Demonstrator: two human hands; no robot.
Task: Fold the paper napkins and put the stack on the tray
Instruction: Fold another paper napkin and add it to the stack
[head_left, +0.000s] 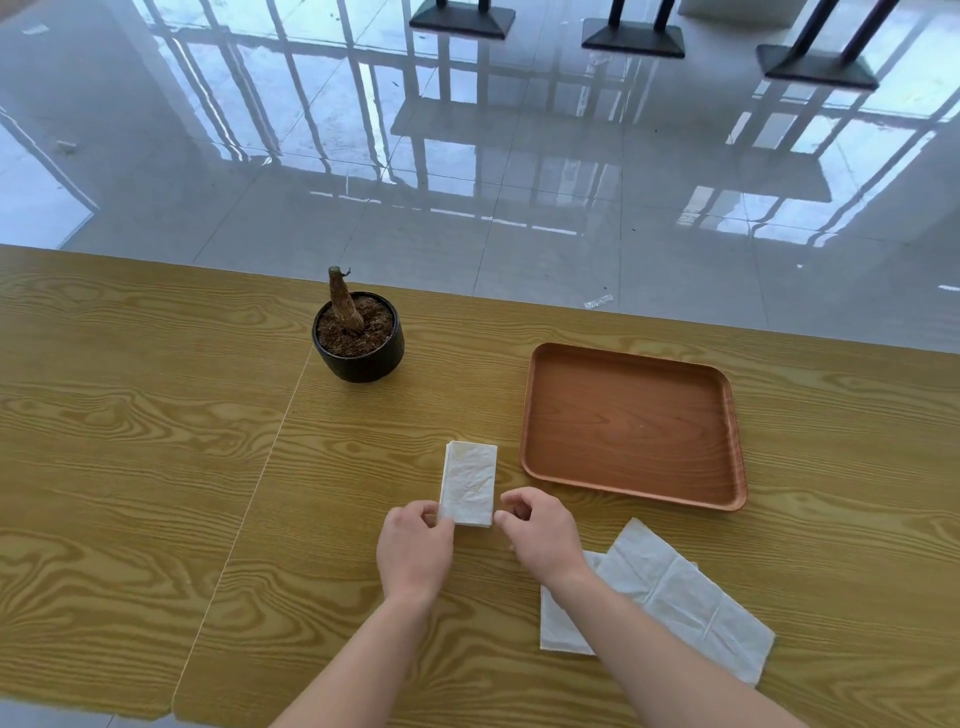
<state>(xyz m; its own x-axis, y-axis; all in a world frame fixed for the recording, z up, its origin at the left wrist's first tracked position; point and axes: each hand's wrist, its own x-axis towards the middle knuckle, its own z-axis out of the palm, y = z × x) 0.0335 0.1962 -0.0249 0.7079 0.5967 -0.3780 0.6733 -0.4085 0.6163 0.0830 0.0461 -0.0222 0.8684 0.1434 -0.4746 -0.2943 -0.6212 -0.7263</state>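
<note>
Left hand (415, 545) and right hand (540, 525) pinch the folded napkin stack (469, 483) at its near corners; tray (631, 423) at 2 o'clock.

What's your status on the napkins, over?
Left hand and right hand pinching near corners of folded white paper napkin stack. Unfolded white napkins remain. Brown wooden tray bare, path unobstructed.

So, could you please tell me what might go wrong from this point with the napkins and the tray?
The folded white napkin stack is pinched only at its near corners by the left hand and right hand, so layers may splay when lifted. The unfolded white napkins lie under the right forearm and could be dragged along. The brown wooden tray has a raised rim that could catch the stack.
</note>
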